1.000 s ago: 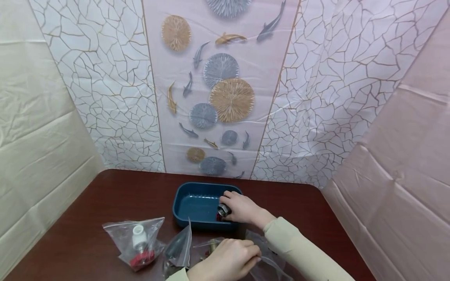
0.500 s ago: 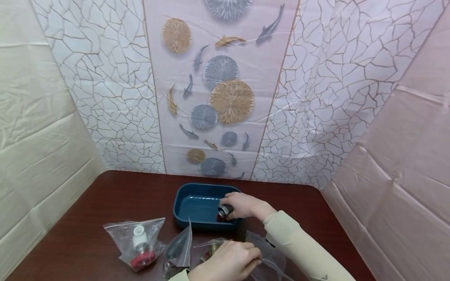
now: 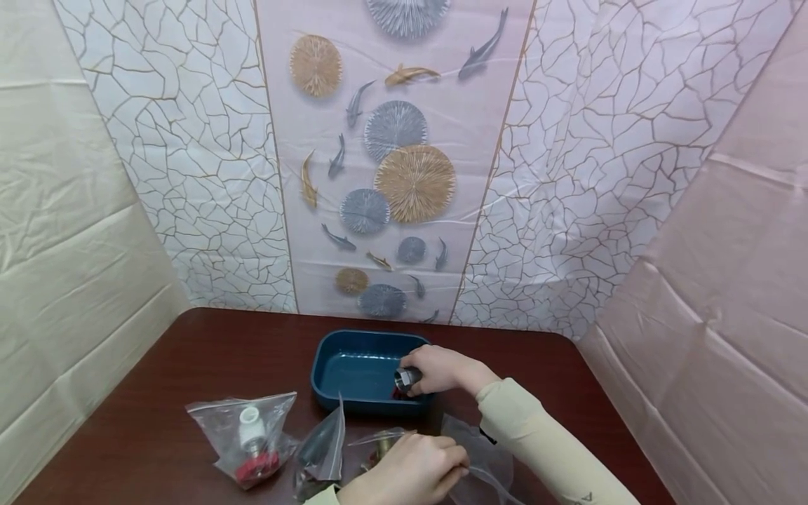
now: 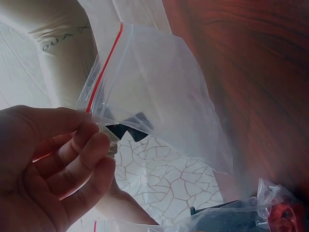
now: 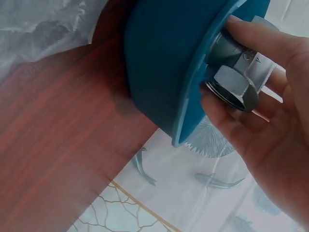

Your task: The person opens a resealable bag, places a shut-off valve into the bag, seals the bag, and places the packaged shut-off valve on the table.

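Observation:
Low in the right end of a blue tray (image 3: 353, 405), my right hand (image 3: 445, 368) grips a metal pipe fitting (image 3: 407, 379). In the right wrist view, the fitting's hexagonal end (image 5: 234, 82) shows between thumb and fingers, just inside the tray wall (image 5: 159, 63). Something red shows beneath it in the head view; whether it is part of the fitting I cannot tell. Nearer the front, my left hand (image 3: 410, 471) pinches the top edge of a clear zip bag (image 3: 482, 456). No part shows inside that bag (image 4: 159, 92) in the left wrist view, where its red seal strip is visible.
Left of the tray lies a clear bag (image 3: 217, 428) holding a white and red valve (image 3: 250, 428). Another bag (image 3: 325, 445) stands upright before the tray. A brass part (image 3: 382, 445) in a bag is partly hidden behind my left hand. Patterned cloth (image 3: 379, 140) hangs behind the table.
My right hand, with the fitting, has shifted slightly lower and to the right within the tray. The left hand stays on the bag with almost no movement.

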A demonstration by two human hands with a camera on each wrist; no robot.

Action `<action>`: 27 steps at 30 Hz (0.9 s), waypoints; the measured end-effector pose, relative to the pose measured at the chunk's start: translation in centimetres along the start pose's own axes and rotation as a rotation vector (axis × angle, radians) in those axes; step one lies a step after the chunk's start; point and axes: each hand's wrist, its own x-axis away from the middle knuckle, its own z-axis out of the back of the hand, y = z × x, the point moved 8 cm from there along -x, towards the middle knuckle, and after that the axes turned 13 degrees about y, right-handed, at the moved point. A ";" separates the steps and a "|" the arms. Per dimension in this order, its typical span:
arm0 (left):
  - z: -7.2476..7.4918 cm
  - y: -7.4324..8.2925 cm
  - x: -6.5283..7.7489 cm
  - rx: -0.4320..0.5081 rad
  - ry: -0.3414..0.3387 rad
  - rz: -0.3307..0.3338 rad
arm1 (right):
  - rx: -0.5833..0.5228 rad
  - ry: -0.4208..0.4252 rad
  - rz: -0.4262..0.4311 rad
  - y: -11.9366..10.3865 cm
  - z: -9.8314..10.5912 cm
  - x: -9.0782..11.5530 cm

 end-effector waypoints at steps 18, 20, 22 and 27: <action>0.0 -0.2 -0.3 0.008 0.064 -0.020 | 0.092 0.437 0.049 -3.8 12.1 3.6; 0.0 -0.3 -0.4 -0.009 0.081 -0.020 | 0.107 0.467 0.045 -4.4 13.1 4.5; 0.1 -0.6 -0.6 -0.040 0.097 -0.018 | 0.121 0.496 0.045 -5.1 13.9 5.5; 0.3 -1.3 -1.0 -0.068 0.132 0.017 | 0.106 0.568 0.087 -7.6 15.6 8.9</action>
